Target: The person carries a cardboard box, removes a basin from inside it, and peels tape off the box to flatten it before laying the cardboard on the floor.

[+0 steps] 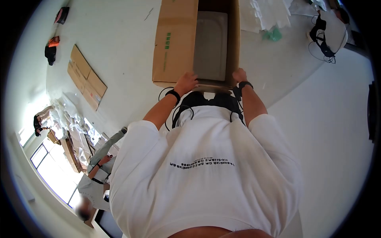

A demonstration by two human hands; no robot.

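A tall cardboard box [174,43] with green print on its side stands in front of me, its top open. Inside it shows a pale grey, flat piece with rounded corners [211,47]; what it is I cannot make out. My left hand [187,82] is closed on the box's near edge at the left corner of the opening. At the opposite near corner, my right hand [239,75] grips the rim, fingers partly hidden by the cardboard. Dark bands with cables sit on both my wrists.
A flattened cardboard sheet [86,77] lies on the floor to the left. Clear plastic wrapping [65,115] is heaped farther left, near a person in grey [99,170]. Another person [332,31] is at upper right, near white sheeting [266,15] and green plastic [272,35].
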